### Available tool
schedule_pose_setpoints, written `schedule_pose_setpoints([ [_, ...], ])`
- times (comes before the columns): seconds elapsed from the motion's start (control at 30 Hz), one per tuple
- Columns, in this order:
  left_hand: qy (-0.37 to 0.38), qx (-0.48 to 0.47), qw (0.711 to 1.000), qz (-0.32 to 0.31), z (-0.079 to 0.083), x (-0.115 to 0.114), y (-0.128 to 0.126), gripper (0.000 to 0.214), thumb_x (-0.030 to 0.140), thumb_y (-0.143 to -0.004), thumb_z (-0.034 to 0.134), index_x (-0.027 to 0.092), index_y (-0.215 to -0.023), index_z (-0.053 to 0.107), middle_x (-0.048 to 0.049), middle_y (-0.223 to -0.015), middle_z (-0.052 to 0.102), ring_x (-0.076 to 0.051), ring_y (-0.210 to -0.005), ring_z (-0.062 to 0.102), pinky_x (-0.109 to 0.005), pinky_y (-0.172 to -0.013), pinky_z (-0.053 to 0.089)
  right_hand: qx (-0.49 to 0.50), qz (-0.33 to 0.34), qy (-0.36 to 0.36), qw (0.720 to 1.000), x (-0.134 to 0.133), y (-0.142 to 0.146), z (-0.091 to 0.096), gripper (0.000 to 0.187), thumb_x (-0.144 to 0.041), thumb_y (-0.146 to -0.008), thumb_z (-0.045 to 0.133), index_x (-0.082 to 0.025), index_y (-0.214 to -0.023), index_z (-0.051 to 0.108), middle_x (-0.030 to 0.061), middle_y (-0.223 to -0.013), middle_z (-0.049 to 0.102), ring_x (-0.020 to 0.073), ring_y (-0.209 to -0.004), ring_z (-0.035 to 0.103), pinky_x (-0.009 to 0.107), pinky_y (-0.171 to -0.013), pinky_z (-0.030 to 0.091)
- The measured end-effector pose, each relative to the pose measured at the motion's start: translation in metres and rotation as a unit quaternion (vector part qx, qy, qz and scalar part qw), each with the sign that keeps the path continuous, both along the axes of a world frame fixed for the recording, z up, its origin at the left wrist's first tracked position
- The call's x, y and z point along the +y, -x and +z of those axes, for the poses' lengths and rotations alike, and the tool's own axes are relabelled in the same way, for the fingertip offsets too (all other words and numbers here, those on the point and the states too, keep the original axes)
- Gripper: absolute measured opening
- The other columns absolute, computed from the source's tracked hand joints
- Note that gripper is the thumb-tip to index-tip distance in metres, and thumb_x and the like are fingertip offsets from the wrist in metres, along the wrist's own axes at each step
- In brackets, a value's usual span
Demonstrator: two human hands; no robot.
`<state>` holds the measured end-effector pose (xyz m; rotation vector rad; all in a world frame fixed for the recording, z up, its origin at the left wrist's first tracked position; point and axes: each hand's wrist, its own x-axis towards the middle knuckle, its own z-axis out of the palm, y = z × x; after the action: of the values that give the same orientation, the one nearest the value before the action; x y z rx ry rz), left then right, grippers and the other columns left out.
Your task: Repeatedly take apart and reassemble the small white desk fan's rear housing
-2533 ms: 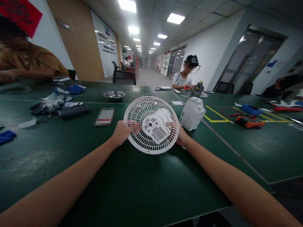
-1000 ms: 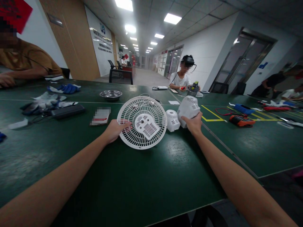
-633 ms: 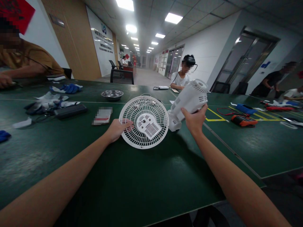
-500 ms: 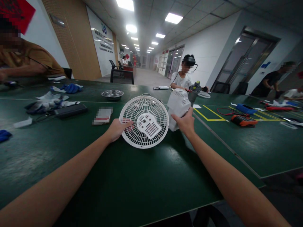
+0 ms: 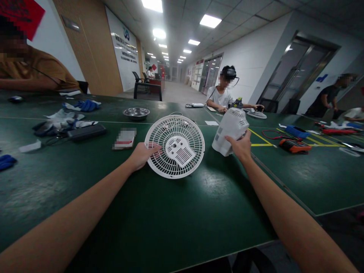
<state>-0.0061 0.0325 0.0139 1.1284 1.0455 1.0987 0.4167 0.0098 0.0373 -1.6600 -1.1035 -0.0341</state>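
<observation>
A round white fan grille (image 5: 174, 146) lies tilted on the green table (image 5: 159, 212), its back plate with slots facing me. My left hand (image 5: 141, 155) grips its left rim, fingers curled over the ribs. My right hand (image 5: 241, 146) is closed round a white vented fan housing (image 5: 231, 130), held just to the right of the grille with its lower end near the table. The smaller white motor cover seen earlier is hidden.
A steel bowl (image 5: 136, 112), a small card (image 5: 124, 138), a black case (image 5: 87, 132) and blue and white gloves (image 5: 68, 117) lie left and behind. An orange meter (image 5: 294, 146) and cables lie right. Other people sit at the far table edges.
My right hand let go of the grille, picked up the white housing, lifted and turned it, then brought it down beside the grille. My left hand has stayed on the grille's rim.
</observation>
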Motion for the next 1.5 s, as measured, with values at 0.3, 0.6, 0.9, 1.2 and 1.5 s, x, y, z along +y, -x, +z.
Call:
schedule_pose_setpoints([
  [0.3,-0.001,0.009,1.000,0.000,-0.002,0.002,0.001,0.016,0.013,-0.081,0.078,0.012,-0.097,0.076,-0.0104,-0.092,0.078,-0.021,-0.081,0.076,-0.038,-0.079,0.062,0.006,0.023,-0.100,0.995,0.007,-0.009,0.001,0.084,-0.055,-0.067,0.077,-0.015,-0.136,0.048,0.0160,-0.123,0.066,0.0291,-0.103,0.066,0.045,-0.093,0.052],
  [0.6,-0.005,0.001,1.000,-0.007,-0.006,0.004,0.002,0.016,0.011,-0.082,0.078,0.012,-0.098,0.075,-0.0088,-0.090,0.078,-0.020,-0.080,0.075,-0.037,-0.079,0.062,0.008,0.066,-0.132,0.989,0.006,-0.007,0.001,0.090,-0.051,-0.071,0.074,-0.016,-0.146,0.038,0.0171,-0.141,0.054,0.0275,-0.111,0.064,0.042,-0.097,0.051],
  [0.9,-0.015,0.016,1.000,-0.011,-0.006,0.005,0.004,0.012,0.015,-0.083,0.079,0.013,-0.095,0.076,-0.0091,-0.089,0.078,-0.020,-0.080,0.075,-0.036,-0.077,0.062,-0.105,-0.019,-0.222,0.969,-0.012,0.009,0.020,0.085,-0.050,-0.073,0.071,-0.016,-0.143,0.038,0.0173,-0.140,0.052,0.0320,-0.133,0.051,0.052,-0.112,0.039],
  [1.2,-0.007,0.021,1.000,-0.017,-0.009,0.009,0.007,0.016,0.015,-0.083,0.080,0.015,-0.098,0.076,-0.0103,-0.093,0.079,-0.022,-0.083,0.076,-0.037,-0.077,0.062,0.042,0.169,-0.007,0.985,-0.022,0.089,0.002,0.069,-0.059,-0.071,0.075,-0.018,-0.123,0.053,0.0121,-0.113,0.070,0.0236,-0.081,0.067,0.042,-0.078,0.057],
  [1.5,-0.014,0.003,1.000,-0.014,-0.010,0.010,0.005,0.012,0.014,-0.082,0.079,0.014,-0.093,0.077,-0.0103,-0.090,0.078,-0.020,-0.079,0.075,-0.036,-0.078,0.061,-0.137,0.121,0.160,0.970,-0.005,0.088,-0.031,0.066,-0.061,-0.077,0.072,-0.015,-0.122,0.059,0.0179,-0.111,0.073,0.0331,-0.103,0.070,0.048,-0.095,0.053],
])
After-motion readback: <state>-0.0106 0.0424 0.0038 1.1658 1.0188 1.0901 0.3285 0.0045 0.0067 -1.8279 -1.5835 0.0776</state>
